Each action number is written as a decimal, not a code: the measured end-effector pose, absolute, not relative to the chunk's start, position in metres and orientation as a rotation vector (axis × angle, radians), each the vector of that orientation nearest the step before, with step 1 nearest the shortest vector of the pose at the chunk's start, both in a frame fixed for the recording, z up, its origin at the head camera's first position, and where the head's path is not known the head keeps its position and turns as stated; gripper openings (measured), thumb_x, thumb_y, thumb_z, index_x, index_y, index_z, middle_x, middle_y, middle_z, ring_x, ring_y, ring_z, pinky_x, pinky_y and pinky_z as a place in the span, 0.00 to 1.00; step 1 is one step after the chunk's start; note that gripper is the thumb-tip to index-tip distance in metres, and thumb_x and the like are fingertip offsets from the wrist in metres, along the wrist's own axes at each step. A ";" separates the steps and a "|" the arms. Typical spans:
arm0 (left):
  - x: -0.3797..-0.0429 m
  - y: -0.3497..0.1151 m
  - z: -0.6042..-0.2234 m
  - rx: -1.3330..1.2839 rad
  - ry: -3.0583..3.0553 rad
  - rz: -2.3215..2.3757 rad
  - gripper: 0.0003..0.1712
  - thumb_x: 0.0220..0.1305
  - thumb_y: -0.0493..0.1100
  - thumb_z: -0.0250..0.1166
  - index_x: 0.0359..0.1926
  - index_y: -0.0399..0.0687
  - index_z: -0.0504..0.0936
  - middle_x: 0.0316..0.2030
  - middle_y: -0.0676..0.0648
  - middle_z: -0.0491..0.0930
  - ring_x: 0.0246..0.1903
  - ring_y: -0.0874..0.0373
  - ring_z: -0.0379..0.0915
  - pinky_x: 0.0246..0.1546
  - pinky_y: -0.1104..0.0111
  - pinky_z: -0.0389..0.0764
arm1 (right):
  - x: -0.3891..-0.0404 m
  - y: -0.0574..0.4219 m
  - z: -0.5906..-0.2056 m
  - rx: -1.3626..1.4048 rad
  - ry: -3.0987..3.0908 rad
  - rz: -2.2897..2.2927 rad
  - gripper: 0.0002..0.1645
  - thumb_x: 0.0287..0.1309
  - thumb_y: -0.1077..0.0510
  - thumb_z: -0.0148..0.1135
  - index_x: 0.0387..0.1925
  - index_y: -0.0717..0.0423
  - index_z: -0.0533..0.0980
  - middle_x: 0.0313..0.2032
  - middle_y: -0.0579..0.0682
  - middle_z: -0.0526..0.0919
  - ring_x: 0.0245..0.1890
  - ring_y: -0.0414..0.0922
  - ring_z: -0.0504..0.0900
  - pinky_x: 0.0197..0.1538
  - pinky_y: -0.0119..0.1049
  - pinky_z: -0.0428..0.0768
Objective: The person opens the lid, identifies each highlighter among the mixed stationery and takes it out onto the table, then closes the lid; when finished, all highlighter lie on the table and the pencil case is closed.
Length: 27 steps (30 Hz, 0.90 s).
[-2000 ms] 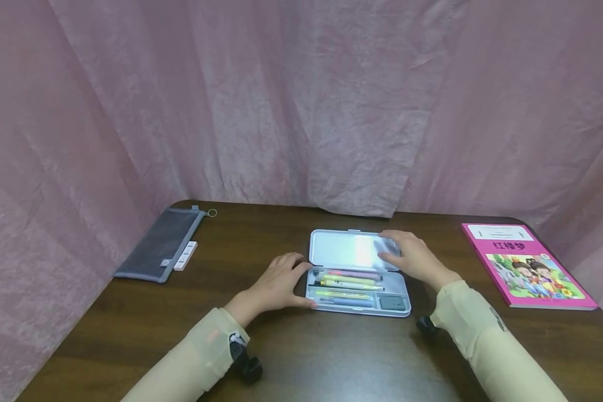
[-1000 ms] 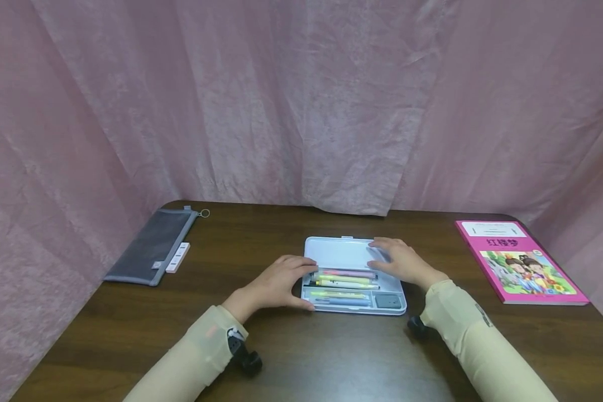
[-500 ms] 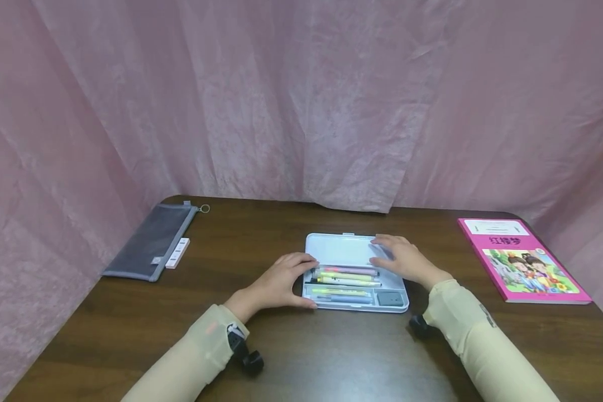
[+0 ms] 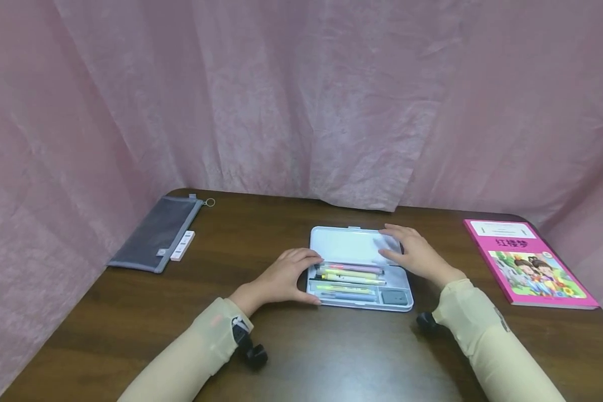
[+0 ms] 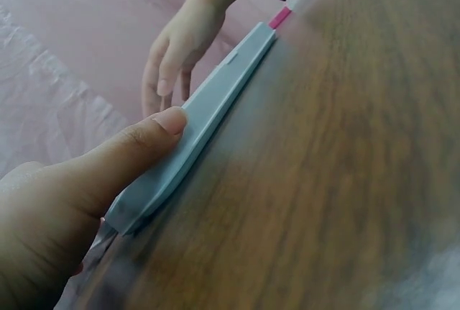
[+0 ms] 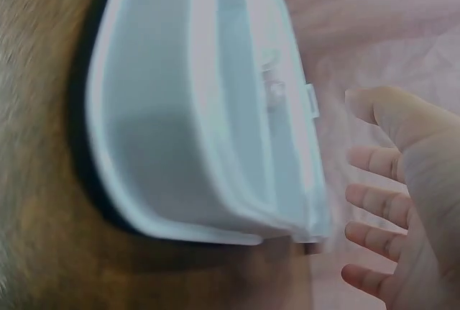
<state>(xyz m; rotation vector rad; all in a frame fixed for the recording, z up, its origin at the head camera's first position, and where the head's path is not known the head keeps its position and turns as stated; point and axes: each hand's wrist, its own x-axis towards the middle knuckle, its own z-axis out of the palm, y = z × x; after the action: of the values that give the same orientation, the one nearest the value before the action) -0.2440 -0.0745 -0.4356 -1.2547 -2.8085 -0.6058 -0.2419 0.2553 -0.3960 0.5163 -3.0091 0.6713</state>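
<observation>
A pale blue pencil case [image 4: 396,276] lies on the table with its lid [image 4: 344,245] folded back. Several pens and highlighters [image 4: 354,278] fill its tray, beside a small dark grey block [image 4: 394,297] at the front right. My left hand [image 4: 283,279] holds the case's left end, thumb at the front edge and fingers over the rear of the tray. In the left wrist view the thumb presses on the case's side wall [image 5: 215,94]. My right hand [image 4: 417,254] is at the lid's right edge, fingers extended; the right wrist view shows them spread beside the case [image 6: 151,108], holding nothing.
On the left lies a dark mesh zip pouch [image 4: 153,234], with a white eraser-like block [image 4: 183,245] along its right side. A pink book [image 4: 532,262] lies near the table's right edge. A pink curtain [image 4: 301,100] hangs behind the brown table [image 4: 352,346].
My left fingers have shifted slightly right, further over the case's left end. My right hand stays by the lid. The whole head view has moved a little; the case lies as before.
</observation>
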 end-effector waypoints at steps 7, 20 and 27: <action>-0.245 -0.075 -0.435 -1.257 -2.810 -0.606 0.51 0.44 0.72 0.70 0.66 0.54 0.69 0.65 0.49 0.68 0.68 0.53 0.59 0.71 0.53 0.57 | -0.231 0.254 -0.375 0.514 -2.929 0.693 0.33 0.63 0.48 0.60 0.66 0.56 0.67 0.68 0.63 0.64 0.69 0.63 0.58 0.67 0.66 0.57; -0.244 -0.076 -0.435 -1.269 -2.809 -0.605 0.51 0.45 0.72 0.69 0.67 0.54 0.68 0.66 0.50 0.68 0.69 0.54 0.59 0.71 0.54 0.56 | -0.196 0.249 -0.346 0.596 -2.729 0.691 0.29 0.60 0.52 0.63 0.62 0.55 0.71 0.60 0.57 0.75 0.60 0.57 0.72 0.59 0.59 0.71; -0.244 -0.076 -0.435 -1.278 -2.794 -0.617 0.50 0.45 0.73 0.68 0.66 0.54 0.69 0.65 0.50 0.68 0.68 0.54 0.59 0.71 0.53 0.57 | -0.179 0.249 -0.341 0.626 -2.681 0.676 0.28 0.58 0.55 0.66 0.60 0.54 0.72 0.56 0.53 0.78 0.56 0.52 0.76 0.54 0.54 0.76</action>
<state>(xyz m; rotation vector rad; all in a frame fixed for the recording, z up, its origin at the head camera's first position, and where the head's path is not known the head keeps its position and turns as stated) -0.2444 -0.0763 -0.4354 -1.2784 -2.7940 -0.6168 -0.1786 0.2487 -0.3408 0.6260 -2.6810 0.6764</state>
